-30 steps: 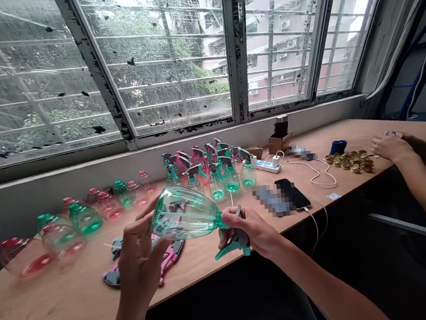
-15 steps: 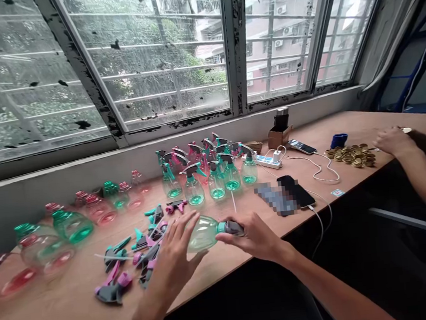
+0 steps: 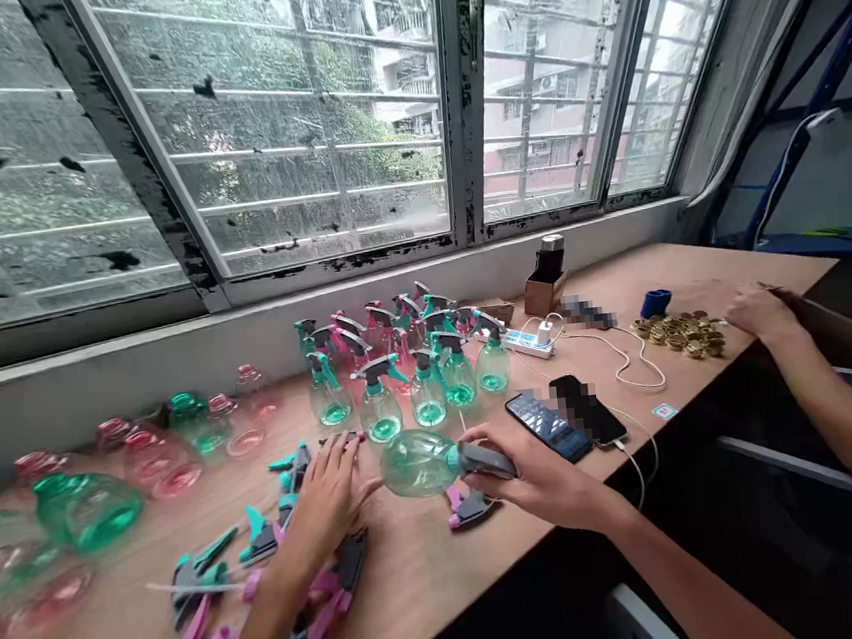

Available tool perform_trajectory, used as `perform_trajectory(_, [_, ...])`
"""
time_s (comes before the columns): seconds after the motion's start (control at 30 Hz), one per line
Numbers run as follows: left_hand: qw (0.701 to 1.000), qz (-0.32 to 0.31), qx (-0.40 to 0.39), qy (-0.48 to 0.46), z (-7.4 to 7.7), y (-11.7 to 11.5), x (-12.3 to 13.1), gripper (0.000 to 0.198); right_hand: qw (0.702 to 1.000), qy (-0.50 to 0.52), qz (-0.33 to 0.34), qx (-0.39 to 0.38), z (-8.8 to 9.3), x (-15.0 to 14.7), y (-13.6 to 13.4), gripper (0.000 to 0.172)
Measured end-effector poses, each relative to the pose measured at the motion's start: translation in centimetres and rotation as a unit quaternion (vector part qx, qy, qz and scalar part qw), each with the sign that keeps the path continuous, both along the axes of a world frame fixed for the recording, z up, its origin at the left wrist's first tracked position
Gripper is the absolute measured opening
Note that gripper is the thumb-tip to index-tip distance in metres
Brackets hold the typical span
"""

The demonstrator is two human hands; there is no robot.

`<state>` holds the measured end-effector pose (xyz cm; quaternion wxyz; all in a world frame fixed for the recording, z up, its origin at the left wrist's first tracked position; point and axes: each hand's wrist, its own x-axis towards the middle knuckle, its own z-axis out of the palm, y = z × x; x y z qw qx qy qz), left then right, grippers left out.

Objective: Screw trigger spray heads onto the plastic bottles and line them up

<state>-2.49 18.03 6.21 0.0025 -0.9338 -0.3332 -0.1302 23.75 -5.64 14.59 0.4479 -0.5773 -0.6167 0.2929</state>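
Observation:
My right hand [image 3: 535, 470] is closed around the dark grey trigger head of a green spray bottle [image 3: 419, 463]. The bottle lies sideways in the air, its clear green body pointing left. My left hand [image 3: 333, 489] is open beside the bottle's base, fingers stretched out, with a small gap between them. Beneath and around my left forearm lie loose trigger heads [image 3: 195, 583] in grey, teal and pink, some with white tubes. One pink and grey trigger head [image 3: 470, 508] rests below my right hand, partly hidden by it.
Assembled spray bottles [image 3: 381, 412] stand in a group below the window. Headless green and pink bottles [image 3: 90, 513] are at the left. To the right are phones [image 3: 590, 412], a power strip [image 3: 528, 342], cables and gold-coloured pieces [image 3: 684, 335] near another person's hand [image 3: 757, 313].
My left hand has come away from the bottle toward the left. The bottle has swung more level in my right hand. The view has shifted, and the trigger head below my right hand now shows.

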Motion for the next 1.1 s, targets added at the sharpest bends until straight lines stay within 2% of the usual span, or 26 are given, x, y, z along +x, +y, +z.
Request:
perform_trajectory(0.07, [1.0, 0.013, -0.007, 0.02, -1.1, 2.6, 0.1, 0.07, 0.997, -0.071, 0.001, 0.028, 2.1, -0.7, 1.3, 0.026])
perform_trajectory(0.13, [0.999, 0.023, -0.015, 0.041, -2.1, 3.9, -0.2, 0.067, 0.988, -0.139, -0.009, 0.067, 4.0, -1.9, 3.7, 0.019])
perform_trajectory(0.23, [0.998, 0.035, -0.018, 0.054, -3.2, 3.9, -1.9, 0.059, 0.965, -0.24, -0.024, 0.106, 6.5, -4.5, 8.5, 0.015])
perform_trajectory(0.3, [0.998, 0.04, -0.017, 0.05, -3.7, 3.5, -3.8, 0.054, 0.948, -0.305, -0.027, 0.086, 7.4, -6.6, 11.9, 0.015])
perform_trajectory(0.43, [0.998, 0.048, -0.025, 0.03, -4.3, 3.4, -7.5, 0.055, 0.92, -0.39, -0.041, 0.022, 7.0, -10.4, 17.8, 0.019])
perform_trajectory(0.57, [0.998, 0.039, -0.048, 0.006, -4.2, 4.2, -9.6, 0.064, 0.908, -0.414, -0.064, -0.005, 5.3, -12.5, 21.4, 0.02])
perform_trajectory(0.7, [0.997, 0.017, -0.071, -0.012, -2.3, 3.4, -11.6, 0.068, 0.899, -0.43, -0.082, -0.015, 4.3, -13.3, 22.5, 0.022])
perform_trajectory(0.83, [0.996, 0.01, -0.078, -0.044, 1.3, 0.2, -14.4, 0.071, 0.893, -0.44, -0.097, 0.0, 4.0, -13.9, 22.0, 0.024])
perform_trajectory(0.9, [0.99, 0.021, -0.094, -0.099, 2.9, -1.6, -14.9, 0.07, 0.889, -0.447, -0.101, 0.019, 4.0, -14.2, 21.7, 0.028])
perform_trajectory(1.0, [0.976, 0.036, -0.129, -0.17, 4.0, -4.1, -13.1, 0.069, 0.882, -0.456, -0.103, 0.056, 4.3, -14.2, 20.9, 0.032])
perform_trajectory(1.1, [0.971, 0.023, -0.134, -0.198, 3.8, -6.4, -9.7, 0.069, 0.876, -0.462, -0.098, 0.103, 4.8, -13.0, 17.8, 0.045])
